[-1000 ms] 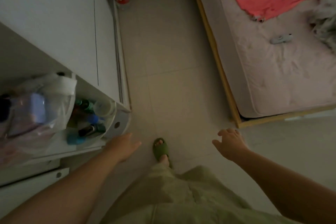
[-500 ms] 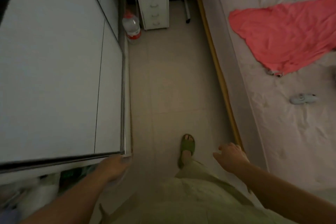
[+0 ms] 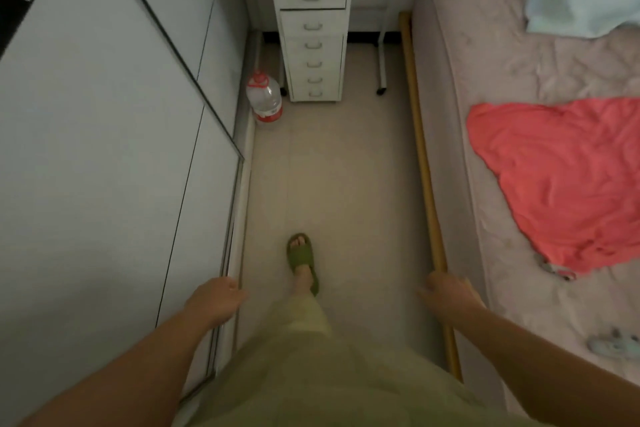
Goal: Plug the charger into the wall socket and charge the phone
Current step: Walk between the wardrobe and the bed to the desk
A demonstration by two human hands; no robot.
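Person mid-aisle btwn wardrobe (image 3: 104, 149) & bed (image 3: 519, 80), left hand (image 3: 216, 300) & right hand (image 3: 450, 291) empty, fingers loosely curled

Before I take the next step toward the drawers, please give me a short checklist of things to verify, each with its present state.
1. Left hand free: ok, it holds nothing.
2. Right hand free: ok, it holds nothing.
3. Floor ahead clear up to the drawer unit: ok.
4. Water bottle out of the path: ok, it stands at the left, by the wardrobe.
5. Charger and phone located: cannot tell, neither is recognisable.
6. Wall socket located: cannot tell, none is visible.
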